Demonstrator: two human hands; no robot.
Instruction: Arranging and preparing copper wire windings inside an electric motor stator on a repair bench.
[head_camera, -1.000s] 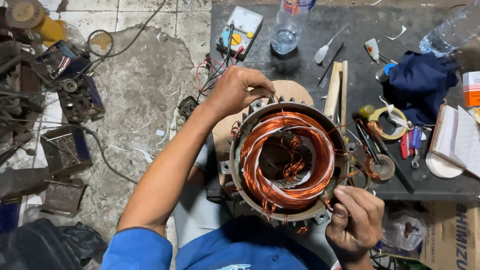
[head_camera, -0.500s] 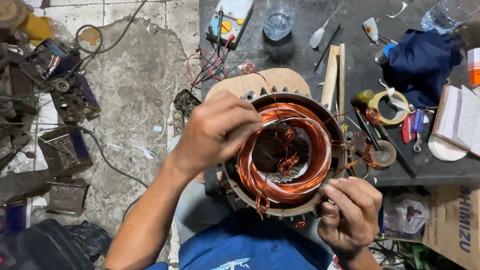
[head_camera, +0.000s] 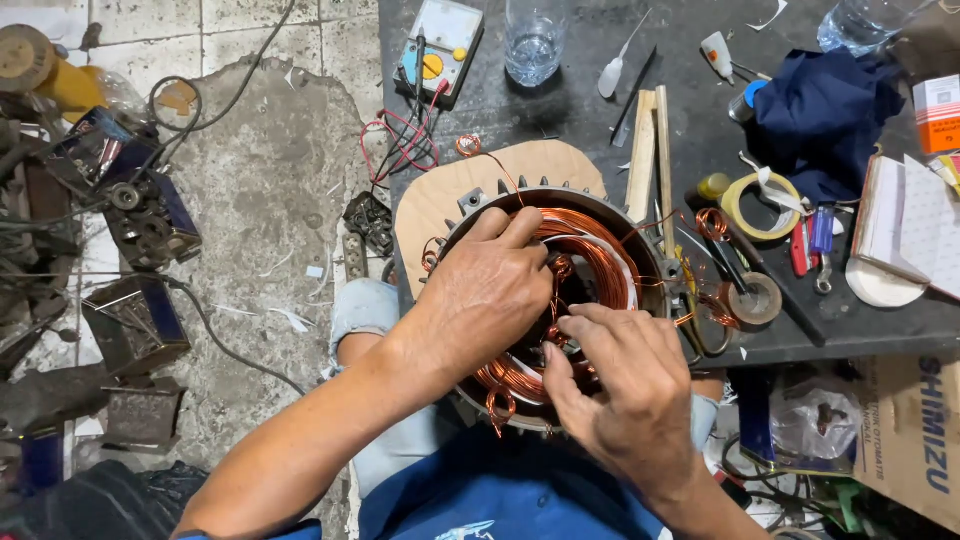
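A round metal motor stator (head_camera: 610, 215) wound with copper wire coils (head_camera: 602, 262) rests at the near edge of a dark workbench (head_camera: 570, 100), on a tan board (head_camera: 440, 195). My left hand (head_camera: 488, 295) lies over the stator's left side, fingers curled onto the copper windings. My right hand (head_camera: 625, 385) covers the near right part, fingertips pinching the copper wire inside the bore. Loose copper wire ends (head_camera: 497, 405) hang off the front rim. Much of the stator's near half is hidden by both hands.
On the bench stand a multimeter (head_camera: 440, 42) with red and black leads, a glass of water (head_camera: 532, 40), wooden sticks (head_camera: 650, 150), a tape roll (head_camera: 760, 205), a blue cloth (head_camera: 820, 110) and small tools. Scrap metal parts (head_camera: 130, 210) litter the floor at left. A cardboard box (head_camera: 915, 440) sits at lower right.
My left hand has come from the stator's far rim down onto its left windings. My right hand rose from the near right rim into the bore. The view moved closer.
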